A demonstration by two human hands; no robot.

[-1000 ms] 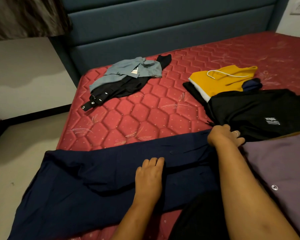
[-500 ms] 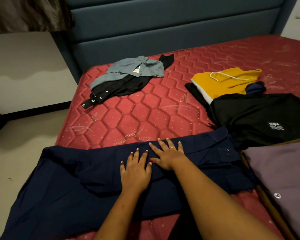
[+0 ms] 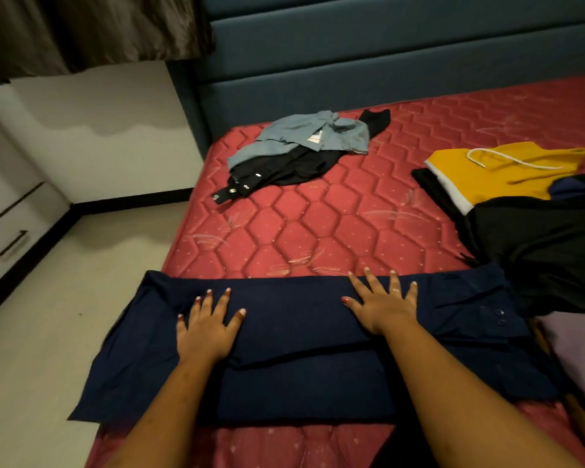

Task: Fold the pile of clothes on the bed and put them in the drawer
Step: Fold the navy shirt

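- Item in work: navy trousers (image 3: pixel 301 349), laid crosswise along the near edge of the bed (image 3: pixel 318 231). They look folded lengthwise already, with one long layer lapped over the other.
- Waistband buttons (image 3: pixel 500 317) are at the right end. The left (leg) end overhangs the bed edge above the floor (image 3: pixel 65 332).
- Handling (est.): soft woven cloth, light, no stiffness, not fragile. It will sag and unfold if lifted by one point. The overhanging end may drag the item off the bed.
- Grip pts (est.): take the leg end with both corners together and carry it over to the waistband. For transfer, support the folded stack from below with palms flat.
- Left hand (image 3: pixel 210 327): palm down on the trousers, left of centre, fingers straight and spread. It grips nothing.
- Right hand (image 3: pixel 384 307): palm down near the far long edge, fingers splayed, ring visible. It presses flat, with no pinch.
- The hands are well apart, which reads as smoothing the cloth flat.
- Other items, all apart from the hands: blue-grey shirt (image 3: pixel 304 135) on top of a black garment (image 3: pixel 284 170) at mid-bed; yellow garment (image 3: pixel 507 170) and black tee (image 3: pixel 537 251) at right; mauve garment (image 3: pixel 581 352) at the near right edge.
- Drawer unit (image 3: pixel 7 231) is at far left across the floor and looks closed.
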